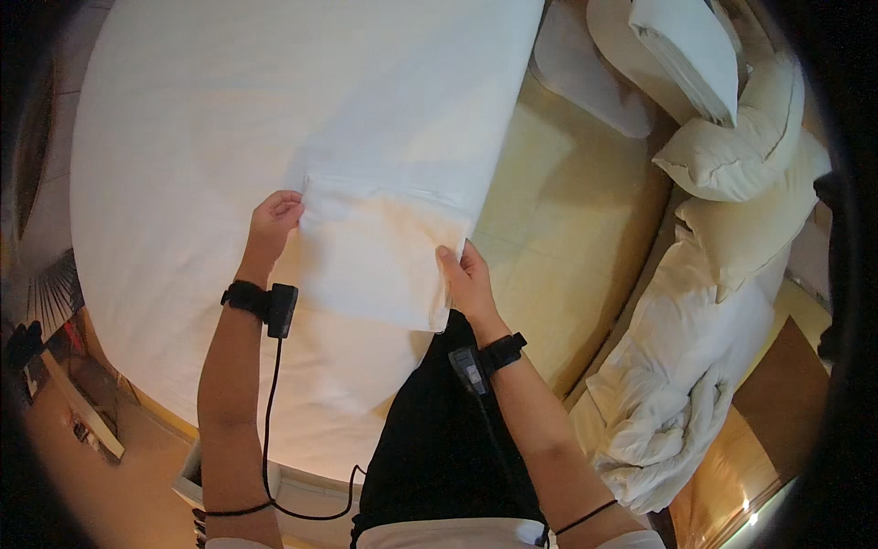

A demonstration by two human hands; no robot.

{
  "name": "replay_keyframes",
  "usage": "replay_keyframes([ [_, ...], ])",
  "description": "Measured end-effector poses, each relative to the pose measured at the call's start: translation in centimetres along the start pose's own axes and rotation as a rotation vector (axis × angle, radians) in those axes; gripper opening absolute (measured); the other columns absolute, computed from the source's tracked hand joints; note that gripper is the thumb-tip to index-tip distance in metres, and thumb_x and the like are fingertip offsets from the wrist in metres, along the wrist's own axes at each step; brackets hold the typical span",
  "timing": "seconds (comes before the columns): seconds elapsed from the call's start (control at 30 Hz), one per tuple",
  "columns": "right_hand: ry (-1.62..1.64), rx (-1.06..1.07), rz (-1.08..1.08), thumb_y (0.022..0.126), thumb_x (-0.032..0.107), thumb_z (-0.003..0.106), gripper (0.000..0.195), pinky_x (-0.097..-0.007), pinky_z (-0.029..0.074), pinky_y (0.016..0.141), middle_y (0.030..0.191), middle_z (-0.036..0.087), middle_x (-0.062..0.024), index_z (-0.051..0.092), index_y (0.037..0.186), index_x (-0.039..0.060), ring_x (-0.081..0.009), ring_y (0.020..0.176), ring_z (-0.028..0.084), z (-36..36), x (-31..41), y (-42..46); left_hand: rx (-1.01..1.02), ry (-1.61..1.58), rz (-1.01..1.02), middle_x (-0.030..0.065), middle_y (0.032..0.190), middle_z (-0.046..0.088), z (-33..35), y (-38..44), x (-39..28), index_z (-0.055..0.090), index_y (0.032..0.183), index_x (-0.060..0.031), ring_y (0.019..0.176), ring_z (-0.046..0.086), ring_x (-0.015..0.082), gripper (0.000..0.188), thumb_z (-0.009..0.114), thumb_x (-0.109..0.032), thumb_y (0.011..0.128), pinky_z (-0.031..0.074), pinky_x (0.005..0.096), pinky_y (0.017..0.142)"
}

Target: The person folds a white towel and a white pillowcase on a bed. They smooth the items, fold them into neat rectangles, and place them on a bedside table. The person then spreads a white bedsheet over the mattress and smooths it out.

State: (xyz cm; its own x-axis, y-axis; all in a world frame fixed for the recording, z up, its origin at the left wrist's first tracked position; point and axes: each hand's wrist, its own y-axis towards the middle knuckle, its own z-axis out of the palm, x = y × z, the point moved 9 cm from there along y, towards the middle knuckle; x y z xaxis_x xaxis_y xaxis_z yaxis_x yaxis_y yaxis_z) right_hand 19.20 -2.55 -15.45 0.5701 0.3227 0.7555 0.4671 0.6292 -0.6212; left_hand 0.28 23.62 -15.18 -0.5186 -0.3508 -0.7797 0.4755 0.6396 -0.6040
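Note:
A folded white cloth (381, 254), layered along its edges, lies over the near right part of a bed covered with a white sheet (226, 123). My left hand (276, 218) pinches the cloth's far left corner between thumb and fingers. On the opposite side, my right hand (468, 274) grips the right edge, thumb on top and fingers beneath. Both wrists carry black straps with small cabled devices.
Tiled floor (549, 226) runs along the bed's right side. Beyond it are pillows (727, 158), a folded white bundle (686, 55) and a crumpled white duvet (658, 412). At lower left, a wooden board (82, 405) and an open drawer or box (188, 477) stand near the bed.

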Motion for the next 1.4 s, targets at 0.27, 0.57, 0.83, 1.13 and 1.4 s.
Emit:
replay_keyframes([
  [0.27, -0.045, -0.005, -0.021, 0.093, 0.016, 0.054, 0.026, -0.0232, 0.045, 0.075, 0.099, 0.062, -0.0012, 0.057, 0.114, 0.0002, -0.0065, 0.085, 0.054, 0.2, 0.8, 0.3, -0.142, -0.115, 0.035, -0.0032, 0.088, 0.057, 0.0, -1.2, -0.3, 0.059, 0.101, -0.005, 0.082, 0.052, 0.0066, 0.017, 0.061, -0.014, 0.087, 0.042, 0.0224, 0.075],
  [0.57, -0.312, -0.192, -0.06, 0.081, 0.025, 0.07, 0.038, -0.0269, 0.045, 0.065, 0.084, 0.062, -0.0092, 0.058, 0.105, -0.0023, -0.0133, 0.071, 0.054, -1.6, 1.1, 1.1, -0.296, -0.225, -0.011, -0.0007, 0.099, 0.057, -0.7, -1.8, 0.6, 0.052, 0.118, -0.0036, 0.09, 0.051, 0.0068, 0.035, 0.064, -0.014, 0.086, 0.043, 0.024, 0.08],
  [0.83, -0.328, -0.044, 0.241, 0.072, 0.042, 0.076, 0.075, -0.0361, 0.048, 0.085, 0.107, 0.061, -0.0248, 0.049, 0.118, -0.0116, -0.0314, 0.098, 0.061, 0.9, -3.8, -1.5, -0.559, 0.803, 0.147, 0.0178, 0.123, 0.051, 1.5, -7.3, 2.9, 0.036, 0.131, 0.0055, 0.11, 0.05, 0.0256, 0.078, 0.077, -0.028, 0.074, 0.041, 0.0344, 0.094],
  [1.13, -0.045, 0.075, 0.321, 0.084, 0.029, 0.067, 0.051, -0.0308, 0.049, 0.08, 0.106, 0.062, -0.0128, 0.052, 0.118, -0.006, -0.0181, 0.092, 0.06, 0.5, -0.8, -2.5, -0.056, -0.055, -0.524, 0.0143, 0.111, 0.058, 4.4, -8.0, 6.0, 0.048, 0.12, 0.0036, 0.098, 0.057, 0.0253, 0.053, 0.072, -0.018, 0.077, 0.048, 0.037, 0.082],
  [1.4, -0.046, -0.029, 0.263, 0.087, 0.021, 0.065, 0.036, -0.028, 0.048, 0.078, 0.101, 0.064, -0.0088, 0.058, 0.113, -0.0026, -0.0141, 0.089, 0.06, -15.4, 9.8, -3.5, 0.32, -0.348, -0.597, 0.0144, 0.122, 0.052, 22.2, -10.0, -1.5, 0.034, 0.134, 0.0002, 0.106, 0.054, 0.0296, 0.069, 0.069, -0.015, 0.076, 0.048, 0.0434, 0.086],
])
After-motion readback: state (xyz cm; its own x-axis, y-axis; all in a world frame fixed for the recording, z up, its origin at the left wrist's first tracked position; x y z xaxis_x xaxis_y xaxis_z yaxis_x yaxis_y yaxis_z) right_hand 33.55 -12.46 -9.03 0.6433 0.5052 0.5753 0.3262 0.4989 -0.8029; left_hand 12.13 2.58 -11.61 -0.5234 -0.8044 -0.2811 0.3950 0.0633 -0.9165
